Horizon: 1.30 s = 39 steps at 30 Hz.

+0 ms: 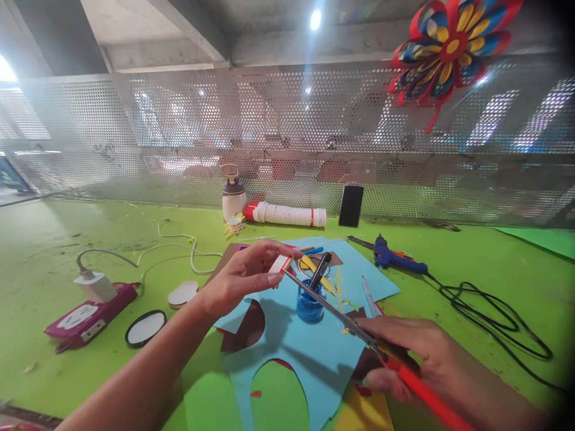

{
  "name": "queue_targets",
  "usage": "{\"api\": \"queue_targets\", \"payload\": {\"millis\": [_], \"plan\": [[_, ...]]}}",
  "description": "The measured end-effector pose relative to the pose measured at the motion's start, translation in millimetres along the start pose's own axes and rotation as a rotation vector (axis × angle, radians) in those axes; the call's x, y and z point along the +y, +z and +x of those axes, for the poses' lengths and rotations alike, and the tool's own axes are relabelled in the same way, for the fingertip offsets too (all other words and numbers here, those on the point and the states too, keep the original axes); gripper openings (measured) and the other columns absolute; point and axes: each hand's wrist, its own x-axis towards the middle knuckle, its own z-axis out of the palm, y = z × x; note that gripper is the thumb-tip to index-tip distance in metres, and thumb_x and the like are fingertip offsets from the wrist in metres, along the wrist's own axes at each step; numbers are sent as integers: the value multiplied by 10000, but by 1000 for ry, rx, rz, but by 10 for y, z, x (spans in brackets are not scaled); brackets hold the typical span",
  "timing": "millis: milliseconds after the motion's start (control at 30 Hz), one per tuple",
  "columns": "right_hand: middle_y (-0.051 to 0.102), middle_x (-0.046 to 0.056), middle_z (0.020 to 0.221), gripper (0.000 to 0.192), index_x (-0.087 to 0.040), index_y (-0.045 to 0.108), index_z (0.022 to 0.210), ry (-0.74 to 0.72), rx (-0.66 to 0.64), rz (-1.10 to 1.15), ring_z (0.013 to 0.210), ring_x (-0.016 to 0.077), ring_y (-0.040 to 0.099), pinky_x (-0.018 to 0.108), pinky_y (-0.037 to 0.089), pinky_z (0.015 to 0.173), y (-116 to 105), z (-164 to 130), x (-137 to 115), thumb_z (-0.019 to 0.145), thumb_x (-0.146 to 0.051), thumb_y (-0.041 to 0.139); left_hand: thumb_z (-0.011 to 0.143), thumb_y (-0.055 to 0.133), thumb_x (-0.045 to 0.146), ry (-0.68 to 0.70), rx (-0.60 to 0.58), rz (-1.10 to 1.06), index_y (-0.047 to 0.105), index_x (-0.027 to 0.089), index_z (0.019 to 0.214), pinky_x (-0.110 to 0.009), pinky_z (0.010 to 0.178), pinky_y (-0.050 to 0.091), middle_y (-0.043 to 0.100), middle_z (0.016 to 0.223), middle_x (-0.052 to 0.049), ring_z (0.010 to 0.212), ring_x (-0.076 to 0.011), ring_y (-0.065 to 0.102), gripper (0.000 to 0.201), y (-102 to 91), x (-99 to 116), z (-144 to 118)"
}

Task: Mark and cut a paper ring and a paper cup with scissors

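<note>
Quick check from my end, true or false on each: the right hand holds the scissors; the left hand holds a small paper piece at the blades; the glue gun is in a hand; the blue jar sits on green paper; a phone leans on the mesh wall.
1. The right hand holds the red-handled scissors. True.
2. The left hand pinches a small paper piece at the blade tips. True.
3. The blue glue gun is in a hand. False: it lies on the green table, held by no one.
4. The blue jar sits on green paper. False: it stands on the light blue sheet.
5. A dark phone leans on the mesh wall. True.
</note>
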Motion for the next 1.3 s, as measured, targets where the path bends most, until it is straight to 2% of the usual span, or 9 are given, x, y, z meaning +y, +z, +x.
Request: {"api": "queue_targets", "payload": {"millis": [233,367,433,533,600,733,800,967,1300], "plan": [[744,62,1071,325,-225,742,1105,-18,14,33,971,268,677,336,522,857,7,2,34,893,-458,663,909,654,181,-4,5,-1,651,227,1239,-298,798,455,677,1008,-57,939,-185,611,333,-6,-5,-6],[747,73,978,315,-220,768,1042,-41,72,-17,968,293,678,335,539,782,28,-8,67,879,-470,668,903,655,163,-3,-2,-18,649,226,1240,-295,811,457,686,1012,-57,963,-188,617,342,-12,-18,-1],[740,70,963,314,-222,767,1022,-24,60,-4,979,296,671,333,539,769,26,-8,76,885,-483,658,901,660,170,-5,1,-23,652,224,1229,-289,803,458,691,1002,-56,980,-191,618,332,-14,-23,2],[735,72,1021,368,-225,743,1114,-7,-3,14,964,276,673,337,542,797,9,-1,85,907,-507,628,896,670,191,1,5,-16,661,218,1210,-288,805,457,699,983,-57,1022,-203,615,315,-12,-28,7],[733,85,1056,404,-216,724,1172,-14,-25,-9,960,270,677,334,548,799,-3,2,91,917,-509,614,892,672,194,1,6,-4,661,212,1210,-303,830,458,707,1043,-74,1051,-213,612,319,-10,-30,8],[725,95,1075,407,-196,714,1191,-15,-41,-21,990,271,666,342,538,846,-18,-2,96,927,-487,609,886,671,192,-7,15,8,659,214,1208,-354,886,461,641,1317,-119,1081,-227,613,323,-9,-34,8],[725,92,1081,403,-197,710,1209,-27,-54,-9,994,267,665,344,530,871,-22,-1,104,926,-467,618,881,674,189,1,18,12,664,213,1201,-374,911,456,619,1360,-126,1094,-235,612,321,-10,-38,6],[750,74,1061,382,-212,707,1243,-91,-31,-46,922,236,683,297,538,796,-21,6,141,914,-395,646,869,679,185,17,24,28,673,204,1193,-367,922,443,673,1243,-109,1137,-246,599,325,-10,-39,4],[721,92,1038,353,-177,704,1144,-10,-49,2,945,256,665,330,525,825,7,11,125,921,-437,618,873,681,194,13,16,10,685,215,1178,-345,925,421,713,1013,-68,1193,-246,565,307,-14,-30,10]]}}
